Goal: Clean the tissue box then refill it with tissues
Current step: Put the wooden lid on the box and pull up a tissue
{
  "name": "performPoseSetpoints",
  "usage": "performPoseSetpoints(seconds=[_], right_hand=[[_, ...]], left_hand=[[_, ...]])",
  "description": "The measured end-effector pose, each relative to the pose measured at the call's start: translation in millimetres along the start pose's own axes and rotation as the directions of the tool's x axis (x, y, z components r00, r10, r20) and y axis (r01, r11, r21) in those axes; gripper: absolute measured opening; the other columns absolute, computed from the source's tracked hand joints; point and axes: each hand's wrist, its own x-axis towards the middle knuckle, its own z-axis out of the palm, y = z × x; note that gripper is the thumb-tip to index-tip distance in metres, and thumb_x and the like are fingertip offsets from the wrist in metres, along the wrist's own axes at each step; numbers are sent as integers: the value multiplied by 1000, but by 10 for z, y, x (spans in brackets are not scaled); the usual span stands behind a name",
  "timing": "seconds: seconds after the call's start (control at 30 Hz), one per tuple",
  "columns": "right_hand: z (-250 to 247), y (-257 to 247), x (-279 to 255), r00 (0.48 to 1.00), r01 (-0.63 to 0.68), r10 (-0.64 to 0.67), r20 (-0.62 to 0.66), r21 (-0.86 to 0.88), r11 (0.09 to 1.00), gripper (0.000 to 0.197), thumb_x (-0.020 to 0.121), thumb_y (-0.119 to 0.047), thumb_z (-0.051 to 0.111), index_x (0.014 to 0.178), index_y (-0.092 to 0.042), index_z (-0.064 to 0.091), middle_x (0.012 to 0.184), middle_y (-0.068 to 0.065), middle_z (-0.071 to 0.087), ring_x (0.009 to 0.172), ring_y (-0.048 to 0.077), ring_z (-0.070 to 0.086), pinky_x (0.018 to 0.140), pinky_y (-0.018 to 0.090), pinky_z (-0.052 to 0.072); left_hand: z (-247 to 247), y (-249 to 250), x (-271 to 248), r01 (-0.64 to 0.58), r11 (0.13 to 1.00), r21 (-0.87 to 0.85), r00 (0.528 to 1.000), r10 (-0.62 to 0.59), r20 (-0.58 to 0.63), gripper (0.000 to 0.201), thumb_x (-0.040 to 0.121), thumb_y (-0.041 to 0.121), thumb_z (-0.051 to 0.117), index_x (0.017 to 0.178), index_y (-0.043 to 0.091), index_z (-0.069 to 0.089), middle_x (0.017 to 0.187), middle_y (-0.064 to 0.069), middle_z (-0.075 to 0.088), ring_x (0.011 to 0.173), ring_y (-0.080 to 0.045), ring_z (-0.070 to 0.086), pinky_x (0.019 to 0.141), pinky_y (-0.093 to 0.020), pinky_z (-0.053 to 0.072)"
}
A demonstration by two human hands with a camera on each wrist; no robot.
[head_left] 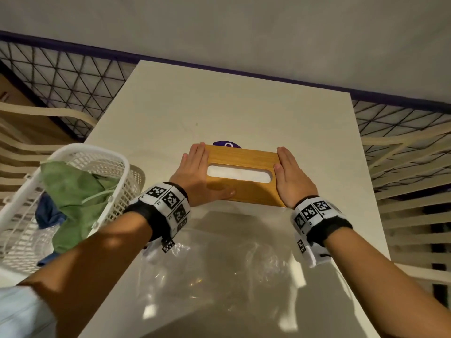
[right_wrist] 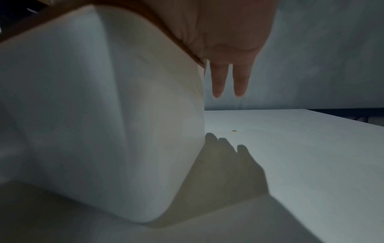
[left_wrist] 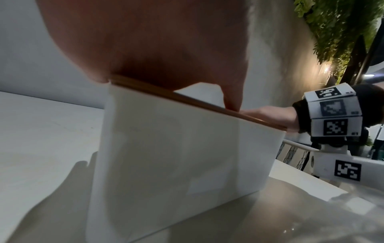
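Note:
The tissue box (head_left: 244, 154) has a wooden lid with an oval slot, and white tissue shows in the slot (head_left: 239, 173). Its white body (left_wrist: 176, 156) (right_wrist: 93, 115) stands on the white table (head_left: 170, 106). My left hand (head_left: 195, 167) lies flat on the lid's left end with straight fingers, its thumb along the near edge. My right hand (head_left: 290, 172) lies flat on the right end, fingers straight. In the right wrist view two fingers (right_wrist: 218, 82) reach past the lid's far edge.
A white plastic basket (head_left: 73, 162) at the left holds a green cloth (head_left: 73, 191) and something blue. Clear crumpled plastic wrap (head_left: 219, 264) lies on the table near me. A purple round object (head_left: 227, 144) peeks out behind the box. Slatted chairs (head_left: 415, 191) flank the table.

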Motion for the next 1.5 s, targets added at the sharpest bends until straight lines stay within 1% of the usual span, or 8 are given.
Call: performPoseSetpoints(seconds=[0.37,0.47,0.6,0.73,0.9,1.17,1.27,1.5], right_hand=[[0,-67,-42,999,-49,49,6,91,995,52,100,-32,19,147,-18,4,158,0,5,143,14,15,112,25,14],[-54,-80,-85,979,-200,181,89,305,931,64,97,-40,27,146,-16,-7,156,11,14,141,24,22,113,32,20],[-84,-81,-175,979,-203,182,94,318,926,75,93,-45,38,146,-18,-7,151,13,24,133,30,36,110,38,31],[-67,-115,-171,982,-178,156,106,253,951,73,90,-51,40,146,-21,4,142,12,36,120,31,49,102,41,41],[13,-99,-247,985,-172,155,79,312,934,66,96,-41,33,146,-21,-4,136,17,48,112,30,54,91,30,41],[103,-47,-278,989,-148,136,58,392,908,66,92,-50,33,145,-33,-4,132,12,50,106,27,58,91,36,47],[120,-33,-281,987,-159,141,74,418,895,67,92,-50,34,144,-35,-6,135,10,46,108,25,55,91,37,45],[130,-52,-311,982,-187,175,68,462,867,64,93,-49,35,144,-37,-2,129,10,48,94,18,49,82,29,39]], left_hand=[[-79,54,-20,71,997,27,992,-73,98,119,70,75,46,146,5,-12,157,-8,-19,144,-20,-20,117,-41,-10],[-266,157,-36,63,996,69,990,-71,122,95,78,62,53,147,11,13,157,-9,7,145,-26,5,118,-42,6],[-433,410,-46,39,991,125,999,-40,6,36,90,40,44,110,18,64,115,-3,62,106,-24,56,87,-34,45],[-351,695,24,235,966,105,963,-246,109,37,91,43,45,71,14,54,73,-1,55,70,-18,53,61,-25,43],[-111,826,242,460,888,-9,884,-457,98,41,82,49,51,99,14,63,111,-9,60,104,-29,56,94,-39,43],[76,750,330,542,832,-115,840,-535,88,46,82,32,59,122,9,57,136,-21,44,127,-39,37,101,-46,34],[43,762,345,568,823,13,806,-559,193,28,77,36,60,101,23,66,117,-11,53,117,-38,36,88,-42,32],[6,826,285,636,764,-111,770,-618,160,26,78,31,62,65,13,50,129,-17,52,134,-34,23,108,-45,18]])
